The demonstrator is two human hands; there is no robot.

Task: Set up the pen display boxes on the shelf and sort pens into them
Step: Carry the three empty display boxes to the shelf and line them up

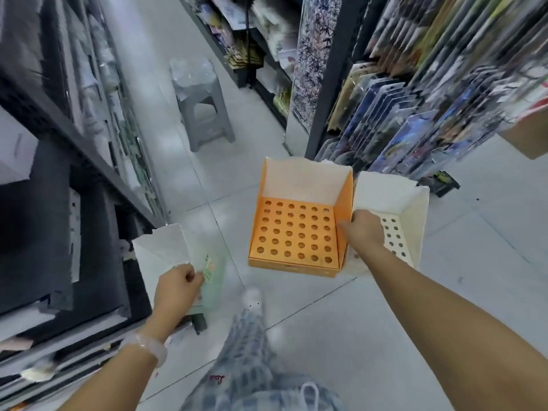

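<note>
1. Head view: right hand [363, 229] grips two pen display boxes at once, fingers curled over the touching side walls, both held up above the floor [385, 307].
2. Orange box [293, 232]: orange tray base with a six-by-six grid of round holes, orange side walls, tall white inner back wall with a torn top edge. No pens in any hole.
3. White box [397, 209]: just right of the orange one, touching it; same shape, white perforated base partly hidden by the hand, ragged top edge.
4. Left hand [178, 284] pinches a third box, the pale green box [189, 259], by its lower edge; white inner flap up, small printed label near the fingers. Blurred, hole grid not visible.
5. Green box is held near the lower front corner of the dark shelf [74, 161] on the left.
6. Grey plastic stool [201, 102] stands on the floor farther down the aisle.
7. Rack of packaged goods [415, 114] on the right, blurred.
</note>
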